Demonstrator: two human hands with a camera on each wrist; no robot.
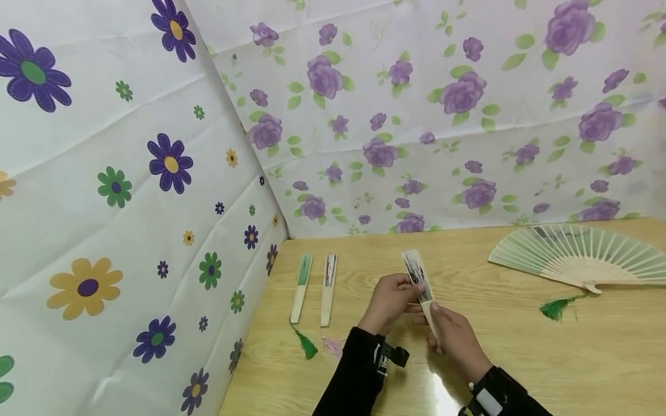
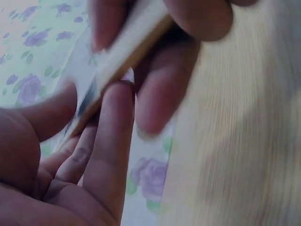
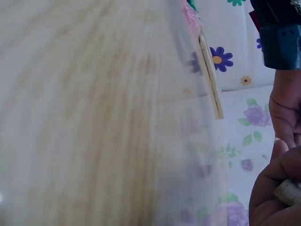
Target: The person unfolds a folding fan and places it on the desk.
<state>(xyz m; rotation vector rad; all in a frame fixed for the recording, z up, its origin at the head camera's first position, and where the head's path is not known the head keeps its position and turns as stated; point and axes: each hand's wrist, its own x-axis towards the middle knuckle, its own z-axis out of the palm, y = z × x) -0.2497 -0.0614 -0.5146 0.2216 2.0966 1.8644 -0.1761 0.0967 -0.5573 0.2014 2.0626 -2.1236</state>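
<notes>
A folded hand fan (image 1: 412, 263) with a dark print on its leaf is held tilted over the table, between both hands. My left hand (image 1: 388, 297) pinches its printed upper part, thumb on one side and fingers on the other; the left wrist view shows this grip on the fan (image 2: 124, 54) up close. Lower down, my right hand (image 1: 458, 338) grips the pale sticks, with the thumb along the top. In the right wrist view the fan's butt end (image 3: 288, 192) pokes out of the curled fingers of that hand (image 3: 265, 200).
Left of the hands lie a green folded fan (image 1: 304, 271) with a green tassel (image 1: 306, 345) and a printed folded fan (image 1: 329, 289) by a pink tassel (image 1: 332, 346). A spread pale green fan (image 1: 580, 253) lies at right. Flowered cloth (image 1: 431, 166) bounds the wooden table (image 1: 596, 358).
</notes>
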